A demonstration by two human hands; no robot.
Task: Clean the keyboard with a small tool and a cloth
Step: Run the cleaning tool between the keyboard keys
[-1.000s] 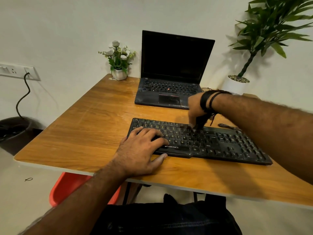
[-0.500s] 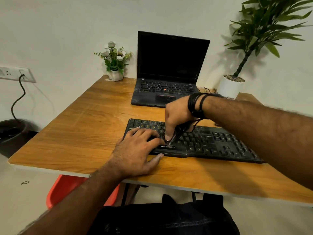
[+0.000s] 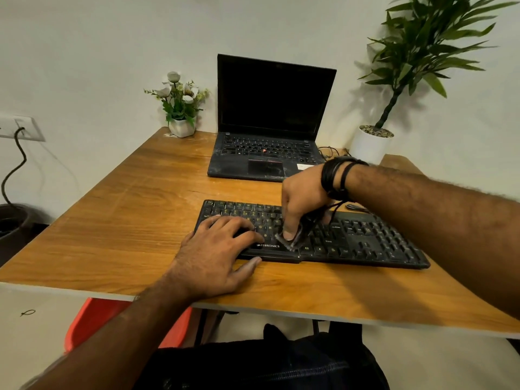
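A black keyboard [image 3: 363,240] lies across the wooden desk [image 3: 126,220] in front of me. My left hand [image 3: 216,254] rests flat on its left end, fingers spread over the keys and thumb along the front edge. My right hand [image 3: 302,201] reaches in from the right, with dark bands on the wrist. It presses a small dark cloth [image 3: 294,239] onto the keys near the space bar, just right of the brand label. Whether a small tool is also in that hand cannot be made out.
An open black laptop [image 3: 270,122] stands behind the keyboard. A small white pot of flowers [image 3: 181,108] sits at the desk's back left, a tall potted plant [image 3: 371,142] at the back right. A thin cable [image 3: 356,206] runs behind the keyboard. A red chair [image 3: 92,319] shows under the desk.
My right hand has moved left and toward me along the keyboard, from its middle rows to the space-bar area. The left hand has stayed on the left end.
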